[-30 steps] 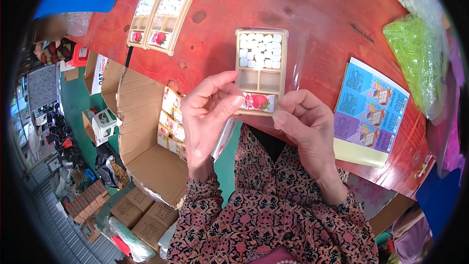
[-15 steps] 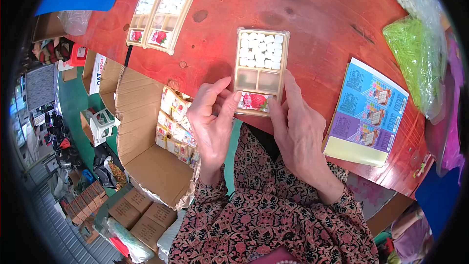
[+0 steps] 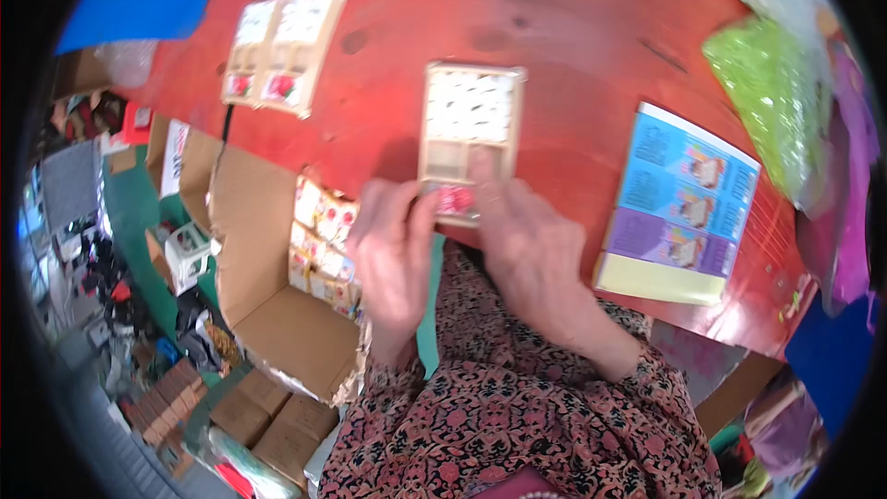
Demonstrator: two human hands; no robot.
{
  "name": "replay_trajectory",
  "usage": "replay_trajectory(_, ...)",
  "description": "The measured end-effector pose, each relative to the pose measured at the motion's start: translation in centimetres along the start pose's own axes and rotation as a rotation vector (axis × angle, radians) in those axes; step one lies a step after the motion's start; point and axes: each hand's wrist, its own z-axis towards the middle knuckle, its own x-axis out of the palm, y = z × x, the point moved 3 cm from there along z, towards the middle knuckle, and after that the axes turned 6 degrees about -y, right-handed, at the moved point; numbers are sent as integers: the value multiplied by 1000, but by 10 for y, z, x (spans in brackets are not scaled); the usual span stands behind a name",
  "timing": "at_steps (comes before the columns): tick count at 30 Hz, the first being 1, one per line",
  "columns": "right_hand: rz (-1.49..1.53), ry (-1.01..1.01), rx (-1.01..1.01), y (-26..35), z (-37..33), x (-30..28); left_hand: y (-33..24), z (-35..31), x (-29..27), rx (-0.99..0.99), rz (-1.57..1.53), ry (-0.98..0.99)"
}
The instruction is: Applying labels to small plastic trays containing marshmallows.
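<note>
A beige plastic compartment tray (image 3: 472,140) lies on the red table in front of me. Its large far section holds rows of small white pieces. Two smaller compartments come below, then a strawberry-printed piece (image 3: 453,200) in the near one. My left hand (image 3: 390,254) is closed, its thumb and curled fingertips at the tray's near left edge. Over the right small compartment and near right corner lies my right hand (image 3: 536,240), with one finger stretched forward. Motion smears both hands, and the right hand's other fingers are partly hidden.
Two filled trays (image 3: 285,51) lie side by side at the left, with more beyond. A printed blue and purple sheet stack (image 3: 682,203) is at the right, near a green plastic bag (image 3: 762,97). Below the table's left edge, an open carton (image 3: 291,333) holds strawberry-printed packs.
My right hand has shifted from the tray's right edge inward over its lower compartments. My left hand stays at the near left edge. The whole view has moved slightly and blurred.
</note>
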Motion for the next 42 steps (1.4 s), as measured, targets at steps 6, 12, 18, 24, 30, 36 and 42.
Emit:
replay_trajectory(6,73,105,-77,15,-19,4,27,-41,-3,-625,-438,-117)
replay_trajectory(12,322,102,-39,3,-21,-12,29,-41,-3,-580,-678,-127)
replay_trajectory(18,45,-161,217,-70,-22,-91,14,-14,5,-417,-531,-92)
replay_trajectory(24,-157,-230,396,-121,-46,-141,-2,6,13,-253,-217,-20)
replay_trajectory(30,-271,-276,557,-132,-72,-136,-34,17,7,75,262,77)
replay_trajectory(36,-105,-301,597,-127,-77,-128,-79,7,22,152,31,53)
replay_trajectory(42,138,-226,494,-133,-71,-122,-126,15,86,583,36,319)
